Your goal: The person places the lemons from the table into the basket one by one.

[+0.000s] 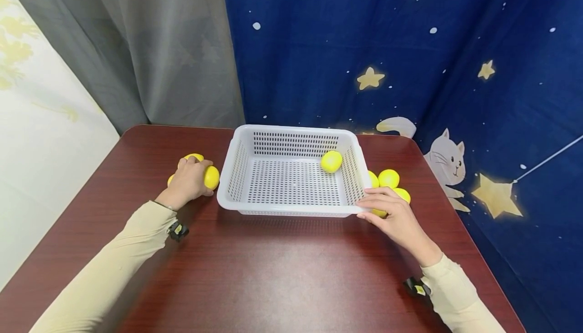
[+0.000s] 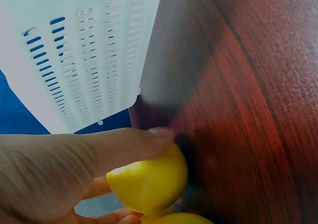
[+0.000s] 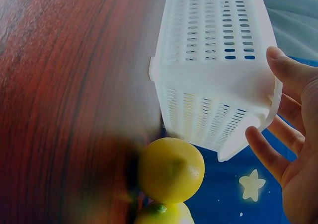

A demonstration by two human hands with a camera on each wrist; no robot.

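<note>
In the head view, a white perforated plastic basket stands on the table with one lemon inside, near its right wall. To its left, my left hand grips a lemon, thumb on one side and fingers beyond. Two more lemons show partly beside that hand, one at its far side being a yellow lemon. My right hand holds the basket's near right corner, the thumb on the front rim and fingers along the right rim. Several lemons lie by that hand, some partly hidden.
The brown wooden table extends toward me in front of the basket. Behind its far edge hang a grey curtain and a blue star-patterned curtain. A dark strap device sits on the left wrist.
</note>
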